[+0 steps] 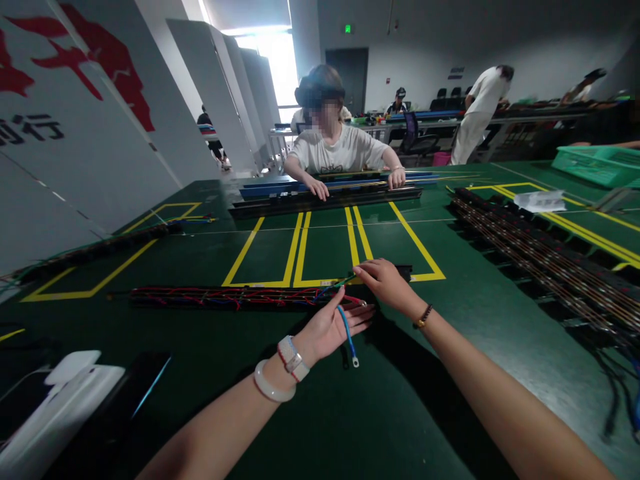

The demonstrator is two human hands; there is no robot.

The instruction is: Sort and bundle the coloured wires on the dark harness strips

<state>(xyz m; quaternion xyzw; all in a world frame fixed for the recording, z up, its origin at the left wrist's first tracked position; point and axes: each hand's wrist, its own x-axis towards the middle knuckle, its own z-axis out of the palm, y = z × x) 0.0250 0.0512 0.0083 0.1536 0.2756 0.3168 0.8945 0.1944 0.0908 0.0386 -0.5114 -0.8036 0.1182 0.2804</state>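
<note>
A long black wire tray (200,297) filled with red, blue and green wires lies across the green table in front of me. My left hand (333,328) is at its right end, palm up with fingers stretched out, and a blue wire (347,337) with a ring terminal hangs over its fingers. My right hand (385,283) is just beyond it, fingers pinched on wire ends at the tray's right end. A white bangle and a watch are on my left wrist, a bead bracelet on my right.
A person across the table rests both hands on a black and blue tray (325,197). Another long tray of wires (545,257) runs along the right. A phone and white device (65,400) lie near left. A green crate (595,163) stands far right. Yellow lines mark the table.
</note>
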